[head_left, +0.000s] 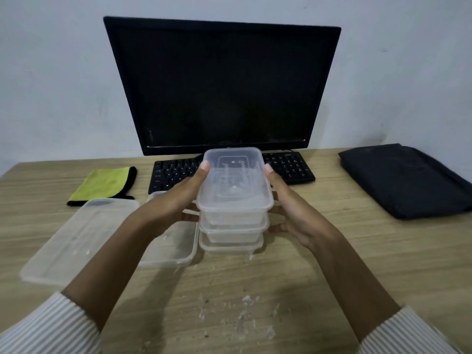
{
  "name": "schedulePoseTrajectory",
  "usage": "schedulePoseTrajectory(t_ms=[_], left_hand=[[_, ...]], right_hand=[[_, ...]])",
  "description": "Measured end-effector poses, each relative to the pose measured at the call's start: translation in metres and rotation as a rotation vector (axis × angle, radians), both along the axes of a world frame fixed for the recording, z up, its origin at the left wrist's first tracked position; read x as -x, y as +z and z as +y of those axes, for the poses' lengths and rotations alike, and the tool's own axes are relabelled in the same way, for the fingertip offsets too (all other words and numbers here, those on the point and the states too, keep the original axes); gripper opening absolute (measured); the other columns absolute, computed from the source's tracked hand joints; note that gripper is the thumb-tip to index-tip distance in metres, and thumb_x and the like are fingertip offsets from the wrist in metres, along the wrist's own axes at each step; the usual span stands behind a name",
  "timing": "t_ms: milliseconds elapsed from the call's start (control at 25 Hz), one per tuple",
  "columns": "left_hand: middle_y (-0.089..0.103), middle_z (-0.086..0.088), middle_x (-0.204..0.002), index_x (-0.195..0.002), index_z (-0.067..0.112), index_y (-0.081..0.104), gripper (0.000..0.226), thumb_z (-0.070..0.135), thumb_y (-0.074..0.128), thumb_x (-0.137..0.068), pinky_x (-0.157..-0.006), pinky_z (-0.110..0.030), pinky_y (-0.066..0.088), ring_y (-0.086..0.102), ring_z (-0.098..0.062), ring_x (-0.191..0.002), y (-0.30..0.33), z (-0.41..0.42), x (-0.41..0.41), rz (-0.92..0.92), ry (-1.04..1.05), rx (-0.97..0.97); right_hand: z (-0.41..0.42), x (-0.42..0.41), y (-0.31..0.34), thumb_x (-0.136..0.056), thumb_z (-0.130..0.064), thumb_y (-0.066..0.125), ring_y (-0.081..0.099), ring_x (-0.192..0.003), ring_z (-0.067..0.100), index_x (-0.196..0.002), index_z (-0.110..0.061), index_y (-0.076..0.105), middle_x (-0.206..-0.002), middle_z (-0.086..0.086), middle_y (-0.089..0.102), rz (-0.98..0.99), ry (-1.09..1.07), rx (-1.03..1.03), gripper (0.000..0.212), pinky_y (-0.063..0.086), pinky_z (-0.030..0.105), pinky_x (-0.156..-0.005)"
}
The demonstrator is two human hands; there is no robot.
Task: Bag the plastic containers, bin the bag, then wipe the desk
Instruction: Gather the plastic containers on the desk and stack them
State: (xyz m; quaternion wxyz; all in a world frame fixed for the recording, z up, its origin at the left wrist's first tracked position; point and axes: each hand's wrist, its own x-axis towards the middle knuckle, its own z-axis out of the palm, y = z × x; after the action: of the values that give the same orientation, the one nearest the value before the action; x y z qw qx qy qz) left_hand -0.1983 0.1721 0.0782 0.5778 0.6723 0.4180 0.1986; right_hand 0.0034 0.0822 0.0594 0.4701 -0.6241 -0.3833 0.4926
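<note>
Three clear plastic containers (233, 200) are nested in a stack at the middle of the wooden desk (332, 264). My left hand (176, 200) grips the stack's left side and my right hand (293, 213) grips its right side, thumbs on the top container's rim. Whether the stack rests on the desk or is lifted slightly, I cannot tell. Clear lids lie flat to the left: a large one (74, 238) and a smaller one (171, 246) partly under my left arm. A folded black bag (406, 180) lies at the right. A yellow-green cloth (104, 183) with black edging lies at the back left.
A black monitor (222, 85) stands against the wall with a black keyboard (288, 167) in front of it, just behind the stack. White crumbs and smears (245, 315) spot the desk near the front edge.
</note>
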Motion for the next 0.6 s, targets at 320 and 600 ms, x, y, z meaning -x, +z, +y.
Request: schedulePoseTrajectory(t_ms=[320,600], left_hand=[[0.067,0.003,-0.118,-0.125,0.034,0.057,0.066,0.077,0.027,-0.083,-0.094,-0.040,0.052,0.066,-0.018,-0.103,-0.001,-0.008,-0.012,0.006,-0.047,-0.010],[0.025,0.006,-0.157,-0.145,0.045,0.028,0.089,0.091,0.025,-0.069,-0.114,-0.052,0.027,0.028,-0.023,-0.142,-0.011,-0.005,-0.025,0.035,-0.091,0.063]], right_hand=[[-0.009,-0.008,-0.005,-0.081,-0.080,0.037,0.063,-0.110,0.028,-0.119,-0.038,0.064,-0.118,0.001,0.069,0.166,0.055,-0.002,0.063,0.054,0.052,-0.088],[-0.016,-0.026,-0.007,-0.081,-0.080,0.036,0.061,-0.115,0.030,-0.120,-0.039,0.063,-0.123,0.002,0.067,0.182,0.043,-0.004,0.063,0.050,0.059,-0.092]])
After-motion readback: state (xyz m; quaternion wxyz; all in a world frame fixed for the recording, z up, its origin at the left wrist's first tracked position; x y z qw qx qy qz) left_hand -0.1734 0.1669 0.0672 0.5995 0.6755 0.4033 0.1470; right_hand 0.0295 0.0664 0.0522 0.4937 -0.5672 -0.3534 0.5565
